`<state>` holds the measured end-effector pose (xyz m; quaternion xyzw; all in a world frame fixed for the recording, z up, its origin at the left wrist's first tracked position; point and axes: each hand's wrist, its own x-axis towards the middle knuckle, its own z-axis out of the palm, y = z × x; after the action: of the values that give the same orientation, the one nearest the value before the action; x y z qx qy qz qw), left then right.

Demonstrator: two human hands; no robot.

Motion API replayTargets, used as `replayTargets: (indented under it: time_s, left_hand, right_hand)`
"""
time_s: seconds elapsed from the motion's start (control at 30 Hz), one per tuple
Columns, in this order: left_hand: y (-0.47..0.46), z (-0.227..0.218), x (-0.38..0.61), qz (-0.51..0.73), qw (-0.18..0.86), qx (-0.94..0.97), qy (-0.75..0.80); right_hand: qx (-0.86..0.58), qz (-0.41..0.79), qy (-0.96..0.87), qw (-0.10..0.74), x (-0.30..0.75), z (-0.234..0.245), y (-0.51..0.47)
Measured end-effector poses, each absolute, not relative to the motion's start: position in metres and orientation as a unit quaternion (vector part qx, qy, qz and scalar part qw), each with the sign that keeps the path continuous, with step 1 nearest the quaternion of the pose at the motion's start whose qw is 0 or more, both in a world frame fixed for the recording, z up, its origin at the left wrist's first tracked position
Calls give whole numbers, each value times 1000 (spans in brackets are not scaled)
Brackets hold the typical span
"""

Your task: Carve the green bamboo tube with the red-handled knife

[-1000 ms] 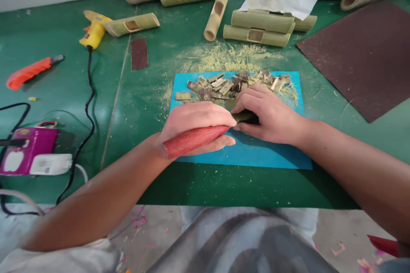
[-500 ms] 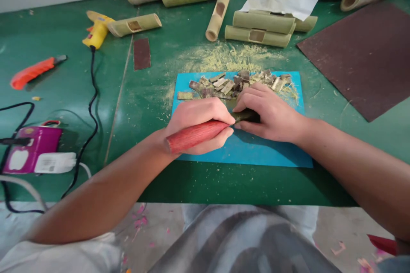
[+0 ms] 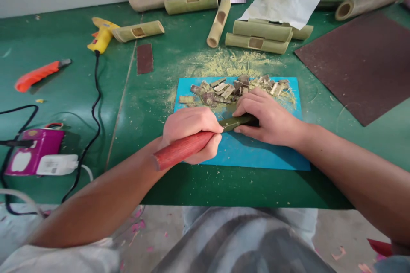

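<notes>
My left hand (image 3: 192, 130) is closed around the red wooden handle (image 3: 182, 150) of a tool whose working end is hidden under the fingers. A dark green bamboo piece (image 3: 231, 123) runs from the left fingertips to beneath my right hand (image 3: 269, 115). The right thumb and fingers grip that piece from both sides over a blue mat (image 3: 256, 153). Beyond the right fingers lies a heap of cut bamboo and brown chips (image 3: 224, 90), mixed with pale shavings.
Bamboo tubes with cut windows (image 3: 261, 42) lie at the back, with white paper (image 3: 285, 4) over some. To the left are a yellow glue gun (image 3: 103, 36), an orange utility knife (image 3: 40, 76) and a purple power box (image 3: 35, 151). A brown sheet (image 3: 358, 64) lies right.
My left hand and the red handle have shifted left and toward me. More of the bamboo piece shows between my hands. The right hand keeps its grip; the whole view has tilted slightly.
</notes>
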<state>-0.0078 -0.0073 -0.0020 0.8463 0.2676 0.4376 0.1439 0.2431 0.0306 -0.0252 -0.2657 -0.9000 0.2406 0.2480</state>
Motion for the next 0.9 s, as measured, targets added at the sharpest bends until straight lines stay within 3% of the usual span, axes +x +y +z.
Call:
replayTargets:
  time_s: [0.2, 0.9]
  left_hand:
    - [-7, 2, -12, 432, 209, 827, 293]
    - [3, 3, -8, 364, 182, 879, 249]
  right_hand:
    - [-272, 235, -901, 244, 243, -24, 31]
    - [-274, 239, -898, 248, 242, -22, 30]
